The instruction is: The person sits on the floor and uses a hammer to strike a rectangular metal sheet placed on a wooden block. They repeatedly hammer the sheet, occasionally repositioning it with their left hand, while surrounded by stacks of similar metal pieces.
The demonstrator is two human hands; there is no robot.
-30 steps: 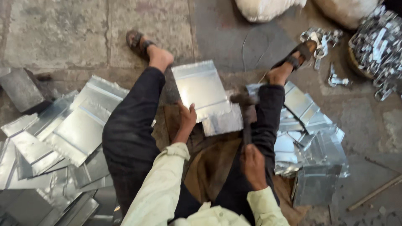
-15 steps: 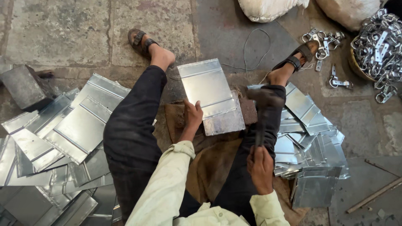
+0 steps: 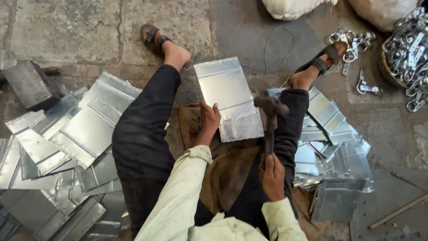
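Left hand (image 3: 208,118) presses flat on sheet (image 3: 228,98), fingers spread. Right hand (image 3: 272,175) clenches hammer (image 3: 270,117), head just right of sheet.

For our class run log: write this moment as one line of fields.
left hand: pressing metal sheet | right hand: gripping hammer, head over sheet's right edge | sheet stacks both sides

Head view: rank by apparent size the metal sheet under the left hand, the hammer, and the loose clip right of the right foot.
1. Metal sheet, clearly largest.
2. Hammer, held raised in the right hand, so nearness to the camera may inflate it.
3. Metal clip on the floor, smallest.
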